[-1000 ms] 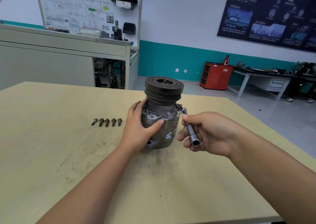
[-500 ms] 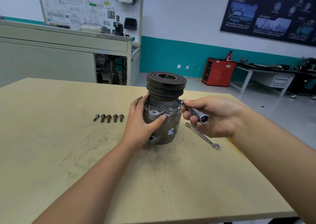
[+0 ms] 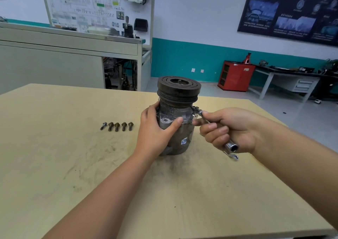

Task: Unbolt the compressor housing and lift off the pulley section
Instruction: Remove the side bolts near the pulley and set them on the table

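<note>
Lower now, the socket wrench sits clamped in my right hand. My left hand clasps the compressor housing just beneath the pulley. It looks heavy, rigid and greasy, so I'd hold there.

Auto workshop: red tool cabinet (wall posters).

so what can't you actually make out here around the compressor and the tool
Head view only.
The fastener at the tip of the chrome socket wrench: the tip and the right hand cover it.
The far side of the grey metal compressor housing: its own body and the left hand hide any remaining bolts.
The thin flat spanner: only its end shows below the right hand.
White wall chart text: blurred.
</note>
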A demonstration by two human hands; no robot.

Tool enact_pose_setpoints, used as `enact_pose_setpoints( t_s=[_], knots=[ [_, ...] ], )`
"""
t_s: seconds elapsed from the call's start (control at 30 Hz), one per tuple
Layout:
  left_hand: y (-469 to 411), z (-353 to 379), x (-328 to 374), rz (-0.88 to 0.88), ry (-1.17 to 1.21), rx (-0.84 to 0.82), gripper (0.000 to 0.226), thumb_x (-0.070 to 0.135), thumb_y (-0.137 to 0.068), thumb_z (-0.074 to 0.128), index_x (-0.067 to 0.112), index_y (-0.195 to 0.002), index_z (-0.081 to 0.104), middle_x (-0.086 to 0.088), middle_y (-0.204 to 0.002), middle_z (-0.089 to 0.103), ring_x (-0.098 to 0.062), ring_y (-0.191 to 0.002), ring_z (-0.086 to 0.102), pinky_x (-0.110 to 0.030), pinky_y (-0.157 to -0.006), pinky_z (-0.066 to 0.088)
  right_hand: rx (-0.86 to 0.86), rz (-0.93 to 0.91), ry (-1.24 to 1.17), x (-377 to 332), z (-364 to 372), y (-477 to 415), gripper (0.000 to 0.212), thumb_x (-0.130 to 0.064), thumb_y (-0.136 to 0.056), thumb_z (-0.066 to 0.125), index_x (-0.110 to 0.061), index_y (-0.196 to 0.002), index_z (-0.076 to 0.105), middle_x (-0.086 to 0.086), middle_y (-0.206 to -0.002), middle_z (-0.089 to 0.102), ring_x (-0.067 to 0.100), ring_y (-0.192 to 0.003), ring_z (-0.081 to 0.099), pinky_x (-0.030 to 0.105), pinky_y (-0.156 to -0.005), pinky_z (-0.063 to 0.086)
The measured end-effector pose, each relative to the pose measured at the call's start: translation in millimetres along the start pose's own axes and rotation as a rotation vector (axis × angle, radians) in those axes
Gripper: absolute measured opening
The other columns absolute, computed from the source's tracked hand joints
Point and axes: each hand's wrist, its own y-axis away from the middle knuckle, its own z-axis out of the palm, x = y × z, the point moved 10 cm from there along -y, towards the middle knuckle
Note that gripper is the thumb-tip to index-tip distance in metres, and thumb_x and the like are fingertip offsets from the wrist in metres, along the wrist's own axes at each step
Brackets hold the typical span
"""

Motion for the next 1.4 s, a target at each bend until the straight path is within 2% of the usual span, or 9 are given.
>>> enact_pose_setpoints(
  t_s=[0.23, 0.37, 0.43, 0.6, 0.8, 0.87, 1.0, 1.17, 1.4],
  knots=[
    [1, 1, 0, 0.001, -0.075, 0.002, 0.082, 0.063, -0.072, 0.062, 0.027, -0.141, 0.037, 0.003, -0.136, 0.037, -0.003, -0.116, 0.041, -0.02, -0.093, 0.03, 0.231, -0.015, 0.693, -27, -15, 5, 0.033, -0.026, -0.104, 0.032, -0.003, -0.091, 0.052, -0.005, -0.041, 0.032, 0.002, -0.025, 0.026, 0.011, -0.027, 0.022],
    [0, 1, 0, 0.003, -0.097, 0.007, 0.081, 0.063, -0.073, 0.062, 0.027, -0.141, 0.037, 0.002, -0.134, 0.037, -0.01, -0.121, 0.044, -0.02, -0.093, 0.031, 0.441, -0.191, 1.407, -55, -10, 7, 0.04, -0.028, -0.102, 0.034, -0.01, -0.069, 0.047, 0.0, -0.056, 0.043, 0.007, -0.042, 0.039, 0.017, -0.039, 0.034],
    [-1, 1, -1, -0.002, -0.104, 0.009, 0.08, 0.063, -0.073, 0.062, 0.027, -0.141, 0.037, 0.002, -0.133, 0.038, -0.011, -0.121, 0.045, -0.021, -0.092, 0.031, 0.462, -0.301, 1.678, -60, 5, 7, 0.04, -0.027, -0.1, 0.037, -0.015, -0.062, 0.04, -0.001, -0.063, 0.041, 0.009, -0.053, 0.037, 0.017, -0.048, 0.031],
    [-2, 0, -2, -0.003, -0.12, 0.016, 0.08, 0.063, -0.073, 0.063, 0.029, -0.141, 0.038, 0.0, -0.132, 0.039, -0.015, -0.122, 0.046, -0.021, -0.093, 0.032, 0.484, -0.263, 2.073, -59, 10, 1, 0.033, -0.036, -0.1, 0.04, -0.008, -0.092, 0.055, 0.0, -0.064, 0.037, 0.009, -0.054, 0.034, 0.019, -0.043, 0.024],
    [-2, 0, -2, -0.001, -0.126, 0.024, 0.082, 0.064, -0.072, 0.062, 0.028, -0.142, 0.038, -0.002, -0.133, 0.04, -0.017, -0.123, 0.046, -0.022, -0.093, 0.032, 0.496, -0.21, 2.176, -60, 3, -7, 0.025, -0.032, -0.094, 0.051, -0.008, -0.095, 0.057, 0.002, -0.064, 0.041, 0.011, -0.054, 0.038, 0.021, -0.044, 0.031],
    [-1, 0, -1, 0.005, -0.125, 0.029, 0.081, 0.063, -0.074, 0.063, 0.027, -0.142, 0.039, -0.003, -0.134, 0.041, -0.017, -0.123, 0.045, -0.021, -0.094, 0.031, 0.512, -0.211, 2.191, -61, 2, -7, 0.02, -0.027, -0.092, 0.052, -0.009, -0.083, 0.051, 0.002, -0.063, 0.04, 0.012, -0.053, 0.038, 0.021, -0.043, 0.029],
    [0, -1, -1, 0.003, -0.112, 0.031, 0.083, 0.063, -0.073, 0.062, 0.026, -0.143, 0.039, -0.004, -0.136, 0.041, -0.017, -0.125, 0.044, -0.022, -0.096, 0.031, 0.532, -0.207, 2.178, -64, -1, -9, 0.032, -0.02, -0.088, 0.057, -0.015, -0.064, 0.037, 0.003, -0.063, 0.043, 0.014, -0.054, 0.044, 0.021, -0.042, 0.032],
    [0, -2, 0, 0.004, -0.098, 0.04, 0.08, 0.058, -0.075, 0.067, 0.025, -0.143, 0.04, -0.003, -0.136, 0.042, -0.016, -0.125, 0.043, -0.021, -0.096, 0.03, 0.534, -0.246, 2.199, -65, -3, -6, 0.038, -0.018, -0.09, 0.056, -0.018, -0.061, 0.032, 0.002, -0.062, 0.039, 0.011, -0.053, 0.036, 0.02, -0.043, 0.026],
    [0, -3, 0, 0.001, -0.076, 0.039, 0.078, 0.055, -0.076, 0.069, 0.026, -0.142, 0.041, -0.002, -0.136, 0.043, -0.014, -0.125, 0.044, -0.02, -0.097, 0.03, 0.503, -0.307, 2.194, -69, -13, -7, 0.033, -0.019, -0.091, 0.054, -0.02, -0.065, 0.033, 0.002, -0.067, 0.041, 0.011, -0.056, 0.039, 0.021, -0.046, 0.029]
  ],
)
